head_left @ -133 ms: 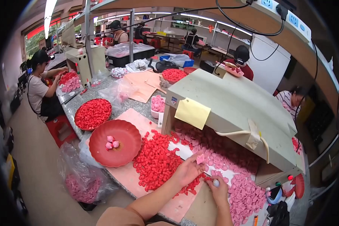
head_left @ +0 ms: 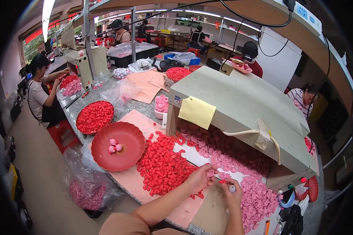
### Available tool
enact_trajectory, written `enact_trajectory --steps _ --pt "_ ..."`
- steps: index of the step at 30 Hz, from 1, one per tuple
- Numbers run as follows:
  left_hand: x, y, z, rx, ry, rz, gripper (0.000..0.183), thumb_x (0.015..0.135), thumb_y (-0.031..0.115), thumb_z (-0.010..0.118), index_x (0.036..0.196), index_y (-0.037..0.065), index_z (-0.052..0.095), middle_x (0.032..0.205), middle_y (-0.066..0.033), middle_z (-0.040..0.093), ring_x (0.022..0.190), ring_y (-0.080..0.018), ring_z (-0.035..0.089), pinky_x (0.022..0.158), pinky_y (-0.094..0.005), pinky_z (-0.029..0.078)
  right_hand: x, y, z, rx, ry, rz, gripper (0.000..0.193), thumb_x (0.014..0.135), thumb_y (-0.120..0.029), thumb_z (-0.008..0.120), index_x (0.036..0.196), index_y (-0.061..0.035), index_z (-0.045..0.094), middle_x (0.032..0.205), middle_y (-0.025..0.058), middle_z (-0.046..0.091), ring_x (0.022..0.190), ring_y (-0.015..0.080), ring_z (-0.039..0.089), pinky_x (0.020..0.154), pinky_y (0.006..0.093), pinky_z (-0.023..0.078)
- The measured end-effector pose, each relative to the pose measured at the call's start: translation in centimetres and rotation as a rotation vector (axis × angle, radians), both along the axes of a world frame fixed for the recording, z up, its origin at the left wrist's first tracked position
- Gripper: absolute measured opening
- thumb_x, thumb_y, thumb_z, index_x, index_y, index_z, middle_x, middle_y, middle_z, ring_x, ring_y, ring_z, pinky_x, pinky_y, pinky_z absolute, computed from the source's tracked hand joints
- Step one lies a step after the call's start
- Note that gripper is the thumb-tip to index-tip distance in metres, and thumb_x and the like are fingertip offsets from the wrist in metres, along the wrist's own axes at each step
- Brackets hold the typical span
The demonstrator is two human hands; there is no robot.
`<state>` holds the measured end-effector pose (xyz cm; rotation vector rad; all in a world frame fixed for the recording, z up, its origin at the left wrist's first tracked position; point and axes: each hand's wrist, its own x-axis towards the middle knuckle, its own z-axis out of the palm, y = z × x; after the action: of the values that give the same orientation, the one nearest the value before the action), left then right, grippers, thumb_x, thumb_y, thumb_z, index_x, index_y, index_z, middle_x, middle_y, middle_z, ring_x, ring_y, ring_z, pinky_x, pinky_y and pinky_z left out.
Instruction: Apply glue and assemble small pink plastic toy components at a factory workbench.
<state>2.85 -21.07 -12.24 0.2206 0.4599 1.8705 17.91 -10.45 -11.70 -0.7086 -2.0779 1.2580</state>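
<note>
My left hand (head_left: 201, 179) rests at the right edge of a heap of small red petal-shaped pieces (head_left: 162, 164), its fingertips pinching a pink piece (head_left: 211, 171). My right hand (head_left: 232, 192) is just beside it, fingers closed on a small red piece (head_left: 222, 181) with a white tip showing near the thumb. A pile of pink pieces (head_left: 259, 197) lies to the right of both hands. A red plate (head_left: 117, 147) with three pink pieces sits to the left of the red heap.
A beige box-like hood (head_left: 239, 105) with a yellow note stands over the pink pile. A second red dish (head_left: 94, 116) full of red pieces and a clear bag (head_left: 86, 188) of pink pieces lie left. Other people sit along the benches (head_left: 41, 94).
</note>
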Motion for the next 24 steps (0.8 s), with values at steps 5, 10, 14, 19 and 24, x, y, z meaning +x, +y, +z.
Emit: enact_trajectory --steps 5,10,14,19,24 --pt "2.5 0.3 -0.6 -0.371 0.804 -0.092 0.024 0.092 0.031 0.054 0.095 0.008 0.051 0.067 0.0027 0.049 0.048 -0.0026 0.039 0.042 -0.0188 0.028 0.5 -0.3 0.7 0.156 0.129 0.132 0.018 0.075 -0.002 0.069 0.091 -0.0002 0.062 0.088 0.0044 0.06 0.075 0.0097 0.055 0.067 0.0225 0.045" --pt "2.6 -0.4 -1.9 -0.279 0.769 0.038 0.019 0.093 0.027 0.053 0.095 0.008 0.051 0.067 0.0027 0.05 0.048 -0.0015 0.039 0.043 -0.0173 0.028 -0.3 -2.2 -0.7 -0.427 0.192 0.059 0.02 0.082 -0.004 0.062 0.101 -0.0011 0.057 0.082 0.0019 0.057 0.066 0.0088 0.053 0.059 0.0193 0.043" --pt "4.9 0.0 -1.9 -0.141 0.712 0.253 0.019 0.092 0.023 0.054 0.094 0.005 0.05 0.073 0.0003 0.058 0.06 -0.0042 0.052 0.05 -0.0175 0.042 -0.4 -3.9 -1.3 -0.791 0.289 0.1 0.021 0.09 -0.016 0.056 0.108 -0.0062 0.053 0.086 -0.0005 0.055 0.07 0.0049 0.049 0.056 0.0173 0.038" --pt "5.8 0.1 -1.8 -0.131 0.715 0.271 0.022 0.093 0.027 0.051 0.101 0.006 0.051 0.078 0.0009 0.055 0.066 -0.0036 0.051 0.051 -0.0186 0.042 0.2 -3.4 -2.5 -0.954 0.403 0.046 0.03 0.092 -0.023 0.054 0.115 -0.0038 0.049 0.091 0.0002 0.053 0.077 0.0064 0.047 0.062 0.0195 0.038" --pt "3.3 -0.2 -2.1 -0.143 0.078 0.043 0.03 0.096 0.036 0.041 0.104 0.01 0.054 0.088 0.0013 0.055 0.07 -0.0083 0.049 0.062 -0.0247 0.042 1.8 -0.7 -1.2 -0.934 0.499 0.055 0.043 0.093 -0.023 0.052 0.129 -0.0018 0.042 0.099 0.0022 0.052 0.081 0.0075 0.046 0.065 0.0205 0.038"
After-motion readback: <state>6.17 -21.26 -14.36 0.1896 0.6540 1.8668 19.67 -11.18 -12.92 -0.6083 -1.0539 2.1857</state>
